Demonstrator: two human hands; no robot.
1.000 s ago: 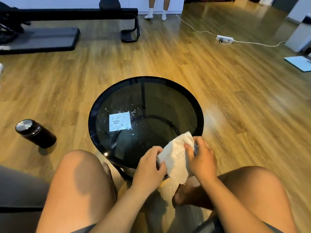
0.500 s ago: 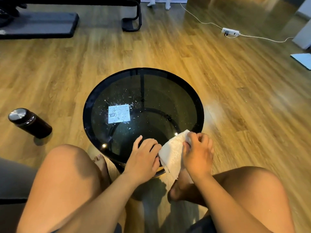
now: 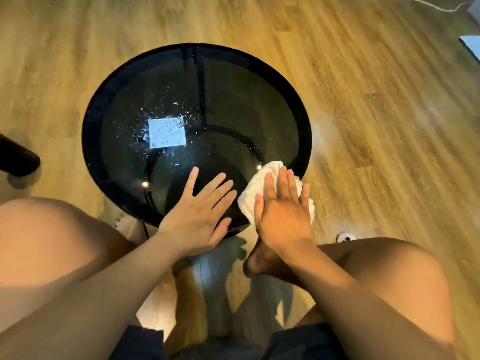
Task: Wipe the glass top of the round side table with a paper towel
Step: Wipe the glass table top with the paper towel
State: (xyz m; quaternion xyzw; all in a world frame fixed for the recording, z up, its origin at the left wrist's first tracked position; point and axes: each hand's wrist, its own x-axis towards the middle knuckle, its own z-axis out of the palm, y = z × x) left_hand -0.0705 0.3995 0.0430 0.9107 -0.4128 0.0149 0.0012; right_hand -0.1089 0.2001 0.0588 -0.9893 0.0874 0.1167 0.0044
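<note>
Both hands have flattened since before: my right hand (image 3: 283, 211) presses the crumpled white paper towel (image 3: 262, 183) flat-palmed; left hand (image 3: 200, 211) lies spread just beside it on the droplet-speckled dark glass worktop (image 3: 233, 100).

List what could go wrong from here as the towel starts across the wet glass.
1. The water droplets lie far left of the paper towel, so a short pass may miss them.
2. The right hand presses the towel flat at the near right rim of the glass top; the thin towel might soak through and only smear.
3. The left hand rests flat on the glass and may leave prints.
</note>
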